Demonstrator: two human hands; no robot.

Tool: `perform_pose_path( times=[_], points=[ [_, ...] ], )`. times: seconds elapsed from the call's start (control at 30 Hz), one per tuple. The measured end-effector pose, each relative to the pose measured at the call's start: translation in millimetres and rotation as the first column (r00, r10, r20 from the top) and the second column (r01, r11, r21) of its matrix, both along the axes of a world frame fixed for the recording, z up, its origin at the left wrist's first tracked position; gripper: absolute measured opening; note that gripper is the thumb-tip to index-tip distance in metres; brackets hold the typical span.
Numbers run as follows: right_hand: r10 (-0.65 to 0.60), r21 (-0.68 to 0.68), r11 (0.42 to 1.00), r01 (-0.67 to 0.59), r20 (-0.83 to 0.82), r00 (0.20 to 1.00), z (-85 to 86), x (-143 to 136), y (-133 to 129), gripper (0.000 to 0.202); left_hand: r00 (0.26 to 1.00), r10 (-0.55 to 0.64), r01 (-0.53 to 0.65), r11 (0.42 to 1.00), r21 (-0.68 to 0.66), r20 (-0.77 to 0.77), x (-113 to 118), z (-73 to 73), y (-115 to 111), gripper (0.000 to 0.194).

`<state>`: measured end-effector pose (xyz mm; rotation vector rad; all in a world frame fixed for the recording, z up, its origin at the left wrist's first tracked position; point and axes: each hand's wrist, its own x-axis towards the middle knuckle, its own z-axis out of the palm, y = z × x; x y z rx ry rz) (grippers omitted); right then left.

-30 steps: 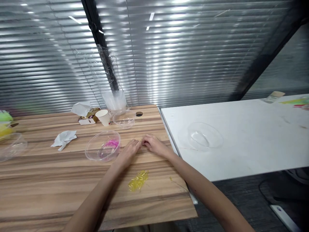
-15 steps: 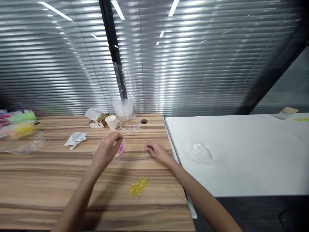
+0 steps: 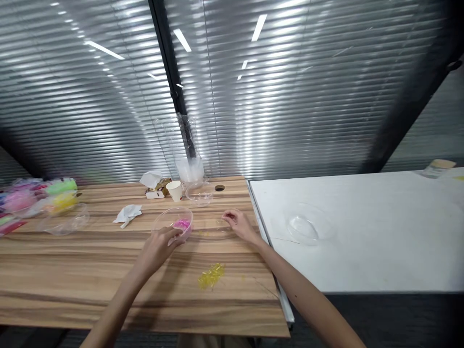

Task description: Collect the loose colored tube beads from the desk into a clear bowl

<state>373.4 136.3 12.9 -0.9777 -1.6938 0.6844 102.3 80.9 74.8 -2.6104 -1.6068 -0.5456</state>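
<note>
My left hand [image 3: 162, 247] is at the near rim of a round clear plastic bowl [image 3: 158, 221]. Its fingers bend over the rim and the thumb lies along the outside. Small pink pieces [image 3: 181, 224] are gathered in the right side of the bowl. To the right of the bowl, my right hand [image 3: 239, 224] is closed in a pinch just above the wooden table; what lies between the fingertips is too small to make out. A loose pile of yellow tube-like pieces [image 3: 211, 276] lies on the wood nearer to me.
Behind the bowl stand a paper cup [image 3: 175, 191], another clear container [image 3: 200, 194] and a tissue box [image 3: 155, 192]. A crumpled tissue [image 3: 128, 214] lies left. Colourful bags [image 3: 61, 195] fill the far left. A clear lid [image 3: 302, 227] rests on the white table [image 3: 362, 241].
My left hand has come down from above the bowl to its near rim, uncovering more of the pink pieces. My right hand keeps its pinch in about the same place. The view has shifted slightly.
</note>
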Motion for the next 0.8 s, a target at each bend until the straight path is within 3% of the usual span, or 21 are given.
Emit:
perform_pose_path(
  times=[0.1,0.17,0.27,0.37,0.43,0.53,0.63,0.7,0.8],
  points=[
    [0.076,-0.045,0.996,-0.082,-0.132,0.988,16.4,-11,-8,0.013,0.999,-0.032,0.035,0.989,0.146,-0.023,3,-11.4,-18,0.024],
    [0.148,-0.022,0.988,-0.152,-0.131,0.98,29.4,-23,-15,0.011,0.997,-0.076,0.081,0.968,0.238,-0.028,8,-17.9,-33,0.024],
    [0.245,0.09,0.964,-0.248,0.047,0.968,46.2,-43,-27,0.007,0.99,-0.136,0.139,0.941,0.308,-0.029,17,-25.8,-54,0.025],
    [0.369,0.171,0.885,-0.433,0.311,0.876,53.6,-58,-35,0.01,0.982,-0.186,0.18,0.929,0.322,-0.014,20,-33.3,-72,0.028],
    [0.436,0.162,0.839,-0.52,0.373,0.819,52.3,-62,-35,0.01,0.98,-0.198,0.183,0.92,0.346,0.008,16,-37.2,-82,0.029],
    [0.394,0.112,0.896,-0.431,0.253,0.884,43.4,-60,-26,0.016,0.98,-0.195,0.171,0.913,0.37,0.028,5,-39.5,-99,0.031],
    [0.198,0.034,0.976,-0.214,0.257,0.946,31.0,-54,-8,0.018,0.987,-0.16,0.136,0.916,0.377,0.032,-9,-40.0,-113,0.032],
    [0.152,-0.006,0.987,-0.162,0.374,0.915,23.5,-50,3,0.017,0.991,-0.129,0.108,0.919,0.38,0.031,-19,-42.2,-121,0.032],
    [0.202,-0.077,0.979,-0.189,0.489,0.848,16.7,-48,12,0.019,0.996,-0.076,0.051,0.921,0.385,0.049,-32,-49.2,-128,0.032]
  ],
)
